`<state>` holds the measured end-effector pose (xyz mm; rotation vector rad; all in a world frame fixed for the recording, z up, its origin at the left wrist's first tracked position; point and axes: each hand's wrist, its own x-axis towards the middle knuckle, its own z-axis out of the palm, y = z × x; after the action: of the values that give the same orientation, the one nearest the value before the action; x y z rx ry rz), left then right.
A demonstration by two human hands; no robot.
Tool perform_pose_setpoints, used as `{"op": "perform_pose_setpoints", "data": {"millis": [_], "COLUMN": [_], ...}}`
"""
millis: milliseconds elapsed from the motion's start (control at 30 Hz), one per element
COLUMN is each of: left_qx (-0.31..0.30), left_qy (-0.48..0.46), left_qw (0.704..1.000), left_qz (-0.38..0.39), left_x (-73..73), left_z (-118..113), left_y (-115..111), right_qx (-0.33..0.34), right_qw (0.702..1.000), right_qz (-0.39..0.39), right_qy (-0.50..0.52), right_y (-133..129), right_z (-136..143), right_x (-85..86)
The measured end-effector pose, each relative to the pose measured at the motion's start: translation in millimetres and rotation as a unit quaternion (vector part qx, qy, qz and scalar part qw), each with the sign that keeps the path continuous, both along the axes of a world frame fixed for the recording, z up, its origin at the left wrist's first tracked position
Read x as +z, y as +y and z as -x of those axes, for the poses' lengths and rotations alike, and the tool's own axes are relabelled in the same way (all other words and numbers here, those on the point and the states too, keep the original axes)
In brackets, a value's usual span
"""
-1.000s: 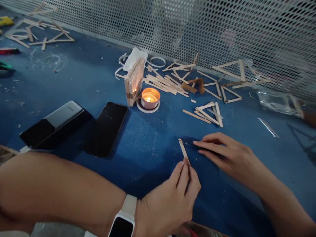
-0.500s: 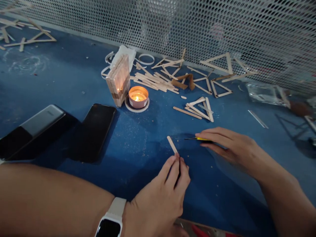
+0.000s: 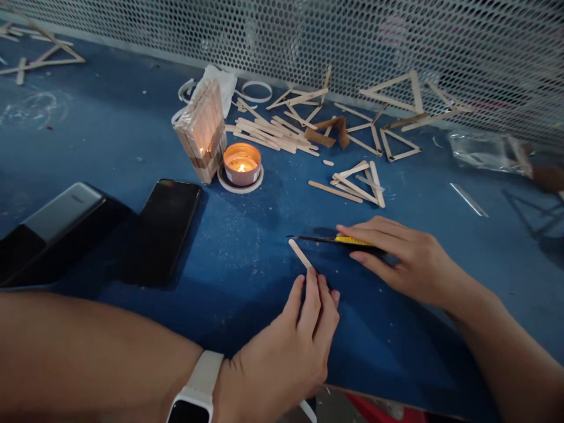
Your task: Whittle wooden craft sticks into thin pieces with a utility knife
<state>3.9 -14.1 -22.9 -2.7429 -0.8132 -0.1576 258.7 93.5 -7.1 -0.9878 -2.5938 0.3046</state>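
Observation:
My left hand (image 3: pixel 291 341), with a white watch (image 3: pixel 196 388) on its wrist, is closed on a wooden craft stick (image 3: pixel 300 254). The stick's free end points up and to the left; its lower end is hidden by my fingers. In my right hand (image 3: pixel 396 252) is a yellow and black utility knife (image 3: pixel 352 240), held between thumb and fingers. Its dark blade reaches left to just above the tip of the stick; I cannot tell whether they touch. Beyond the hands lie a loose stick (image 3: pixel 335 191) and a small triangle of sticks (image 3: pixel 378 183).
A lit candle (image 3: pixel 242 164) in a tin burns beside a wrapped pack of sticks (image 3: pixel 202 129). Two phones, one dark (image 3: pixel 165 229) and one silver (image 3: pixel 66 205), lie at left. Loose sticks (image 3: pixel 268 134), stick triangles (image 3: pixel 400 145) and a plastic bag (image 3: pixel 489 153) line the perforated metal screen (image 3: pixel 308 41).
The knife has moved left, bringing its blade over the stick's end, and more of the blade shows. My left hand still holds the stick. The view has shifted slightly.

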Motion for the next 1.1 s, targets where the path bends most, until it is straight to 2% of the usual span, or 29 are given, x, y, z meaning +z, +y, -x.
{"op": "perform_pose_setpoints", "data": {"millis": [167,300,500,600,700,800,967,1100], "left_qx": [0.004,0.006,0.005,0.005,-0.001,-0.005,0.007,0.033], "left_qy": [0.010,-0.003,0.006,0.012,0.024,0.030,0.034,0.031], "left_qw": [1.000,1.000,1.000,0.999,0.999,0.999,0.999,0.999], "left_qz": [-0.025,-0.027,-0.030,-0.033,-0.034,-0.037,-0.027,-0.015], "left_x": [1.1,0.7,-0.2,2.3,6.1,8.9,9.1,6.1], "left_z": [0,0,-1,0,2,3,-1,-6], "left_y": [0,-1,-2,-2,0,2,-1,-5], "right_qx": [0.000,0.023,-0.025,-0.004,0.024,0.024,-0.009,-0.005], "right_qw": [1.000,0.998,0.998,0.999,0.998,0.994,0.992,0.992], "right_qz": [0.004,0.053,0.062,0.038,-0.020,-0.070,-0.075,-0.096], "right_qy": [-0.030,0.000,0.008,-0.003,-0.046,-0.083,-0.098,-0.084], "right_y": [-2,2,3,2,1,-2,-5,-9], "right_z": [-8,-9,-5,-5,-3,1,9,17], "right_x": [6.3,5.3,0.9,1.2,2.7,3.1,-2.1,-9.2]}}
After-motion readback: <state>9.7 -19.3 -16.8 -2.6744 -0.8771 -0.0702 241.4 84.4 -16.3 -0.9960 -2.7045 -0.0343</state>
